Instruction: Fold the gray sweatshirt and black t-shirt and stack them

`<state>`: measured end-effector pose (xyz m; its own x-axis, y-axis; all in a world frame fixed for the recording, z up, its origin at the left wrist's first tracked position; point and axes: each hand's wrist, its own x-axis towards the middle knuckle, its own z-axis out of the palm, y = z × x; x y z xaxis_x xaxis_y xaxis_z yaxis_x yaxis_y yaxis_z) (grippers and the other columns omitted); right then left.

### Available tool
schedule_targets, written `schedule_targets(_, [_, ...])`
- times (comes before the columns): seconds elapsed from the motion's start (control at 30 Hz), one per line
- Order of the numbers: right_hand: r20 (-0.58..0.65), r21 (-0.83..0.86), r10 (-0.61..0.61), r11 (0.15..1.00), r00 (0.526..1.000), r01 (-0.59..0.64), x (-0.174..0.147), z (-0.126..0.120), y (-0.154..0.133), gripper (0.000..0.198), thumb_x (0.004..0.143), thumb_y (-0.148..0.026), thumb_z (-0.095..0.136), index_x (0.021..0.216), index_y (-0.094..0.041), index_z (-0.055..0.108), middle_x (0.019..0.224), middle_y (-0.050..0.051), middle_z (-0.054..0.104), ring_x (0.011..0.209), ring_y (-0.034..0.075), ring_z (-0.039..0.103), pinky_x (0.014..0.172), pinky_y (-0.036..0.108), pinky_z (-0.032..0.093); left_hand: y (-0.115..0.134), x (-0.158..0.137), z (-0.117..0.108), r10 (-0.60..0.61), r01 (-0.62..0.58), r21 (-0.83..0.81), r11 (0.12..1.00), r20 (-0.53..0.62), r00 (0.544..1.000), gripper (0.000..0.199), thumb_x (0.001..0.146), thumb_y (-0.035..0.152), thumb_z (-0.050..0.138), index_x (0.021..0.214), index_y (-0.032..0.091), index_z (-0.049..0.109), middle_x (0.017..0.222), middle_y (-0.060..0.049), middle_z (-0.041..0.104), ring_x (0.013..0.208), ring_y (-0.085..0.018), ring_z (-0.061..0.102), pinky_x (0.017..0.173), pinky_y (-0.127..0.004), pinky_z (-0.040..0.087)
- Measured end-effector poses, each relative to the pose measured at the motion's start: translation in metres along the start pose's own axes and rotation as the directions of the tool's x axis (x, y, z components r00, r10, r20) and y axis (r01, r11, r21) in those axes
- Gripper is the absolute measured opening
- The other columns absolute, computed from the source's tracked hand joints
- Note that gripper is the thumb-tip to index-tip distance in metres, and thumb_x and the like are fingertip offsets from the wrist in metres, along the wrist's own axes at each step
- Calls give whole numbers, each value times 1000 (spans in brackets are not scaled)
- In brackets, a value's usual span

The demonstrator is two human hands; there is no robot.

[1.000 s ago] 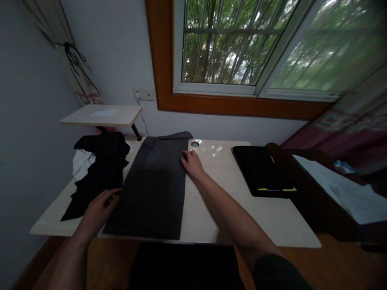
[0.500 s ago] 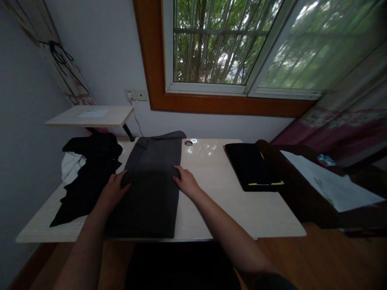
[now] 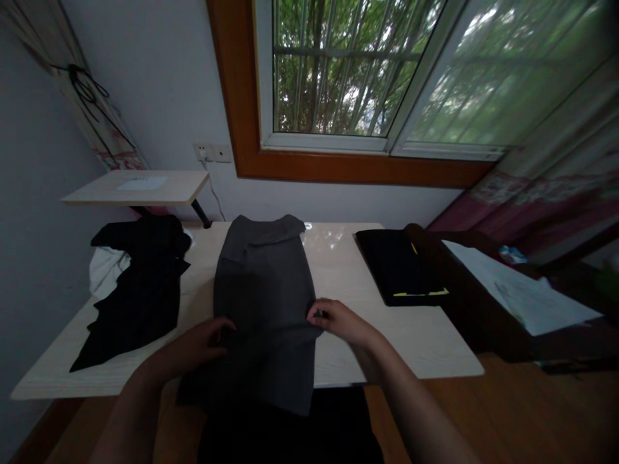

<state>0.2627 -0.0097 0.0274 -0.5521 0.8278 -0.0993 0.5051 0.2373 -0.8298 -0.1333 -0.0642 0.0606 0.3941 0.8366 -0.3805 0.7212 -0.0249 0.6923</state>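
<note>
A dark grey garment lies lengthwise on the pale table, its lower end hanging over the front edge. Its kind is not clear from its shape. The far end is bunched, and a crease runs across it between my hands. My right hand pinches its right edge, fingers curled in. At the left edge, my left hand has bent fingers and thumb closed on the cloth; the fingertips are in shadow.
A heap of black clothing with a white cloth lies at left, below a small raised shelf. At right on the table rests a flat black item with yellow marks. Beyond stands dark furniture bearing a white sheet.
Both hands have come nearer my body and drawn the grey garment with them, so its near end now passes the table edge. My right hand has closed on the garment's edge.
</note>
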Motion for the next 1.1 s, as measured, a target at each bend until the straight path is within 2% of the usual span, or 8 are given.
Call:
schedule_targets(0.1, [229, 126, 45, 989, 972, -75, -26, -11, 1, 16, 85, -36, 73, 90, -21, 75, 87, 2, 68, 82, 17, 63, 76, 29, 50, 19, -11, 1, -49, 57, -39, 998, 179, 983, 47, 80, 38, 65, 126, 29, 63, 91, 1, 65, 81, -20, 65, 69, -28, 50])
schedule_targets(0.2, [341, 189, 81, 970, 937, -153, -41, -19, 1, 25, 84, -42, 75, 97, -21, 75, 87, 2, 67, 83, 17, 63, 77, 29, 51, 24, -10, -3, -42, 54, -59, 997, 190, 981, 45, 85, 45, 61, 127, 28, 62, 90, 0, 67, 76, -19, 66, 69, -29, 51])
schedule_targets(0.33, [120, 158, 101, 980, 988, -120, -42, -21, 0, 38, 89, -46, 69, 120, -24, 68, 94, 1, 63, 82, 15, 60, 75, 28, 49, 8, 16, -11, 44, -48, -28, 998, -119, 992, 45, 89, 53, 57, 126, 27, 62, 106, -4, 69, 96, -23, 66, 86, -37, 52])
schedule_targets(0.47, [-106, 187, 116, 978, 988, -95, -25, -13, -1, 55, 91, -49, 65, 140, -25, 54, 97, 2, 64, 84, 17, 61, 76, 30, 50, -11, 53, -13, 105, -50, 131, 990, -462, 881, 50, 87, 51, 58, 128, 22, 61, 118, -9, 60, 106, -26, 61, 100, -46, 49])
schedule_targets(0.63, [-235, 130, 129, 986, 963, -100, 0, -4, 0, 45, 89, -39, 65, 130, -25, 60, 108, 5, 69, 92, 21, 65, 84, 33, 50, -18, 83, -6, 77, 86, 236, 968, -602, 795, 49, 85, 40, 59, 130, 19, 62, 125, -12, 52, 116, -30, 55, 110, -50, 42])
schedule_targets(0.77, [-179, 51, 87, 996, 980, -79, 4, -8, 5, 13, 85, -27, 62, 94, -21, 69, 95, 4, 71, 90, 21, 65, 82, 32, 49, -21, 88, -2, 101, 53, 254, 966, -555, 826, 40, 83, 22, 54, 122, 20, 64, 122, -11, 52, 116, -28, 55, 110, -47, 42])
schedule_targets(0.93, [7, 68, 93, 993, 996, -93, -14, -17, 7, 8, 81, -25, 66, 85, -20, 70, 87, 2, 68, 81, 17, 62, 73, 28, 49, -14, 72, -2, 128, -49, 201, 978, -405, 905, 41, 77, 13, 51, 115, 19, 65, 117, -10, 54, 108, -25, 58, 101, -42, 49])
schedule_targets(1.1, [401, 229, 222, 915, 889, -332, -41, -29, -1, 23, 78, -38, 76, 88, -18, 70, 73, -1, 61, 58, 11, 57, 55, 24, 47, 0, 44, 0, 147, -116, 186, 976, -164, 976, 45, 72, 10, 50, 112, 22, 66, 117, -8, 58, 101, -22, 60, 95, -38, 50])
